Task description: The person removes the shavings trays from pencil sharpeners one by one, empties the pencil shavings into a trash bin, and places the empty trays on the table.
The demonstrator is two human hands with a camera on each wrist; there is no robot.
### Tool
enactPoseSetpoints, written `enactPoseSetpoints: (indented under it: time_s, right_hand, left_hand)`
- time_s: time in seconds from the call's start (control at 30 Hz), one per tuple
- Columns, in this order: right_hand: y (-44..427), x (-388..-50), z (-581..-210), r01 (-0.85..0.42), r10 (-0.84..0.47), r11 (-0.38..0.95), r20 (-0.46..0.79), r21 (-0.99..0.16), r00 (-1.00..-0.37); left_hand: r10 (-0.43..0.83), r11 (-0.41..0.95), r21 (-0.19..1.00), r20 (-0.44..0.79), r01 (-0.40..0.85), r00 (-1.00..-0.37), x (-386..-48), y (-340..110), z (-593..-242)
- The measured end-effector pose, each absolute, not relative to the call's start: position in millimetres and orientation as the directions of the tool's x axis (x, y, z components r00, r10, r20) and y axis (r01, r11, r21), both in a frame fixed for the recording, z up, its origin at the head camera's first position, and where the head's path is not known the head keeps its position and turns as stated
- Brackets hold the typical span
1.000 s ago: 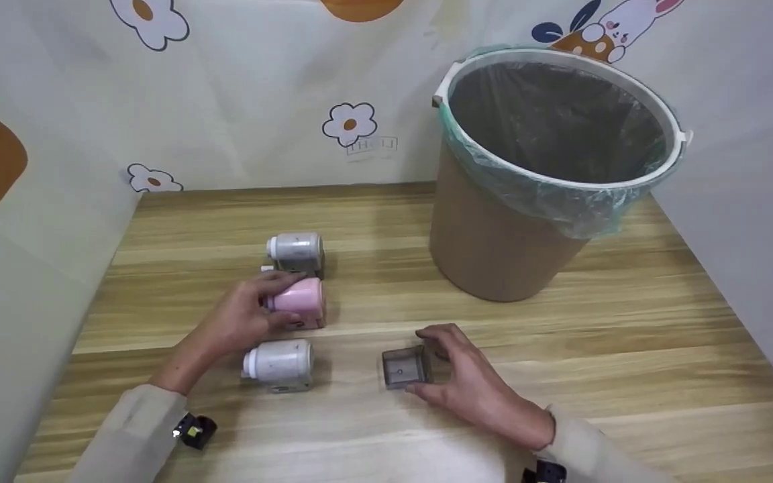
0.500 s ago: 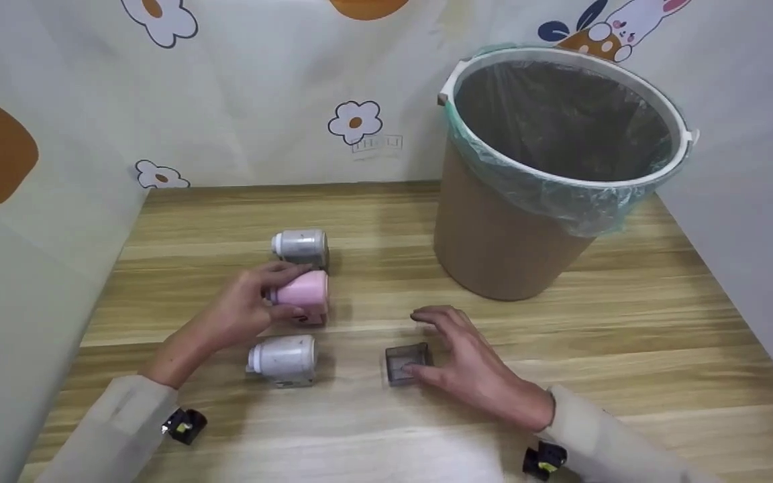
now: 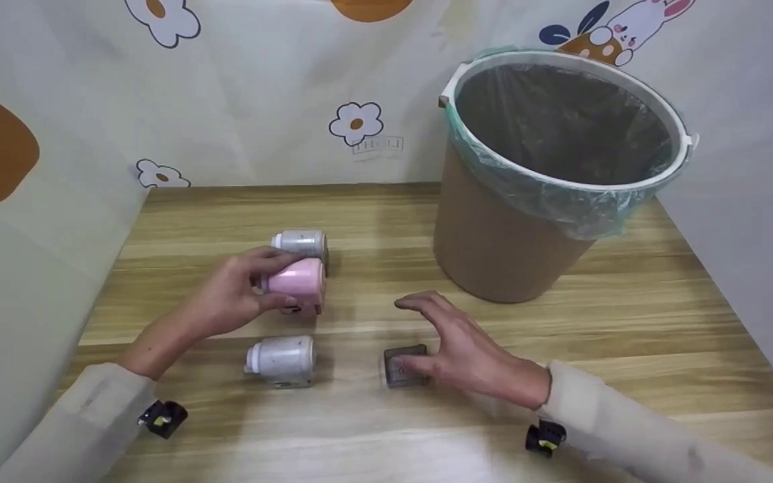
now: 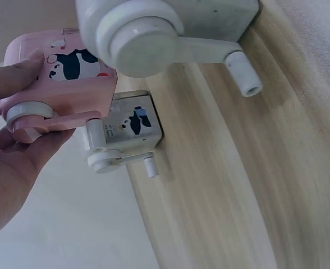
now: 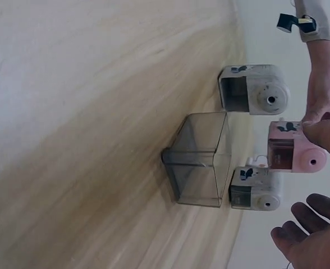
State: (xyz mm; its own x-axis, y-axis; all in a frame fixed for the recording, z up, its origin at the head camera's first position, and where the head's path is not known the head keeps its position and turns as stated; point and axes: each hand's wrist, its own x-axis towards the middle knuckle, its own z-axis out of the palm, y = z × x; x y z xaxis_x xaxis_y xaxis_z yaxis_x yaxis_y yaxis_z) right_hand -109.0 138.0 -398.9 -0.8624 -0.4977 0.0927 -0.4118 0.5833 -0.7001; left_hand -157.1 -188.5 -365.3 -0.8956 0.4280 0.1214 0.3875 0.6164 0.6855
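My left hand (image 3: 225, 295) grips a pink crank pencil sharpener (image 3: 303, 283) between thumb and fingers, raised a little off the table. A panda picture (image 4: 78, 64) and the crank arm (image 4: 72, 121) show in the left wrist view. One grey-white sharpener (image 3: 284, 359) lies nearer to me and another (image 3: 300, 239) farther back, partly behind the left hand. In the right wrist view the nearer one's front slot (image 5: 234, 93) looks dark and hollow. A clear grey shavings drawer (image 5: 201, 162) sits on the table. My right hand (image 3: 470, 349) hovers over it with spread fingers, holding nothing.
A tall brown bin (image 3: 507, 241) with a white rim and a green-tinted plastic liner stands at the back right. Patterned cloth walls (image 3: 259, 100) bound the wood-grain table (image 3: 373, 429) at the back and sides.
The left hand has lifted the pink sharpener slightly and moved it away from me. The right hand has risen from beside the drawer, its fingers spreading wider. The drawer has stayed in place.
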Motion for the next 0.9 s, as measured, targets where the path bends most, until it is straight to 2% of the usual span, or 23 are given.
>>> enactPoseSetpoints:
  time_s: [0.23, 0.57, 0.9]
  right_hand:
    - [134, -118, -389, -0.443, -0.514, 0.566, 0.122, -0.695, -0.849]
    - [128, -128, -375, -0.407, -0.516, 0.553, 0.084, -0.728, -0.852]
    - [116, -141, -366, -0.472, -0.530, 0.514, 0.167, -0.716, -0.831]
  left_hand:
    - [0.413, 0.637, 0.689, 0.075, 0.346, -0.908, -155, -185, -349]
    - [0.386, 0.622, 0.718, 0.066, 0.313, -0.920, -146, -181, -324]
    - [0.358, 0.615, 0.740, 0.048, 0.274, -0.932, -141, -177, -299]
